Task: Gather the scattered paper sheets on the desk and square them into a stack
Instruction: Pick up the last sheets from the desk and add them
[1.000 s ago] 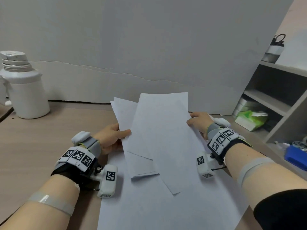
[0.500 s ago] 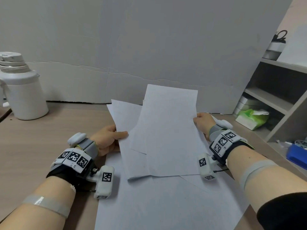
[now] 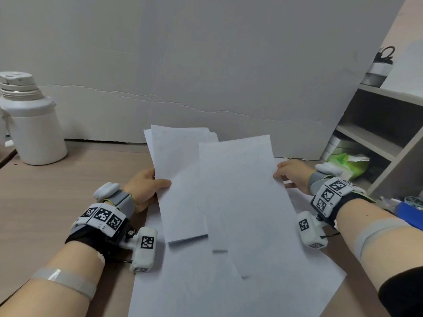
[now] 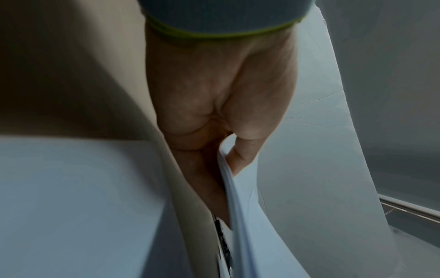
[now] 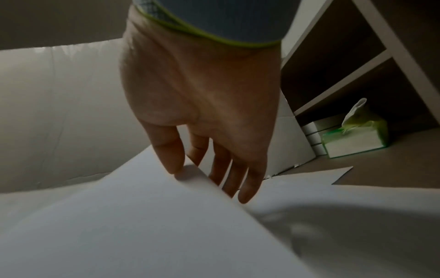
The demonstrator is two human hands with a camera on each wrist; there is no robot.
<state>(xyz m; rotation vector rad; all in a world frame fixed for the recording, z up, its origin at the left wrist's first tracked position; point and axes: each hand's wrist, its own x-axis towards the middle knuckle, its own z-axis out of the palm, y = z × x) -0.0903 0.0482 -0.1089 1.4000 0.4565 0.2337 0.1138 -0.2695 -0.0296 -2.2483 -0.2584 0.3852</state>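
White paper sheets are held tilted up above the desk [image 3: 68,179] in the head view. My left hand [image 3: 160,183] grips the left edge of a small bundle of sheets [image 3: 180,179], thumb on top. The left wrist view shows the thumb [image 4: 240,156] pressed on the bundle's edge [image 4: 238,206]. My right hand [image 3: 282,173] pinches the right edge of a single sheet [image 3: 240,191] that overlaps the bundle. In the right wrist view the thumb [image 5: 171,156] lies on that sheet [image 5: 142,216] and the fingers reach under its edge. More sheets [image 3: 206,289] lie flat underneath.
A white jug [image 3: 32,124] stands at the back left. A white board [image 3: 206,65] closes the back of the desk. At the right is a shelf unit [image 3: 377,138] with a green tissue pack [image 3: 345,163], a blue object [image 3: 409,213], and a cup [image 3: 380,67] on top.
The held sheets have turned from skewed to nearly parallel. The single sheet slid right and lower, away from the bundle. Both hands keep their hold and have drawn apart.
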